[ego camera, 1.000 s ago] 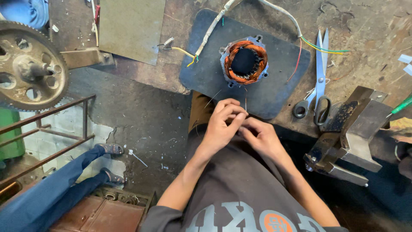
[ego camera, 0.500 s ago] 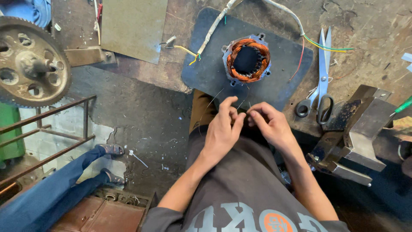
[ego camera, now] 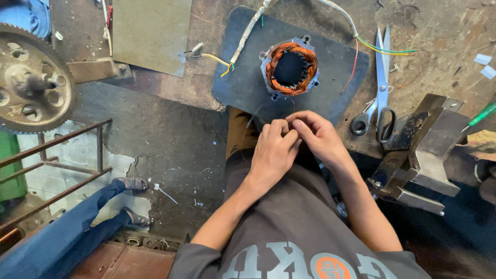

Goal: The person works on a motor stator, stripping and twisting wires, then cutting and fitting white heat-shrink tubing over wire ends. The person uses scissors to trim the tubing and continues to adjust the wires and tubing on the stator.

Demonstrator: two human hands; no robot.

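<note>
Hands working fine wire beside a wound motor coil.
Left hand [ego camera: 272, 150] and right hand [ego camera: 316, 135] pinch thin wire [ego camera: 257, 114] together; motor coil [ego camera: 291, 67] already wound, leads loose.

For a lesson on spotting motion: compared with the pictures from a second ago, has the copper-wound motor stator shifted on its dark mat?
No. The stator sits on the same spot of the dark mat, with the scissors the same way off to its right.

Two hands: left hand [ego camera: 272, 150], right hand [ego camera: 319, 135]; one stator [ego camera: 290, 67]; one scissors [ego camera: 381, 82]; one gear [ego camera: 31, 82].
</note>
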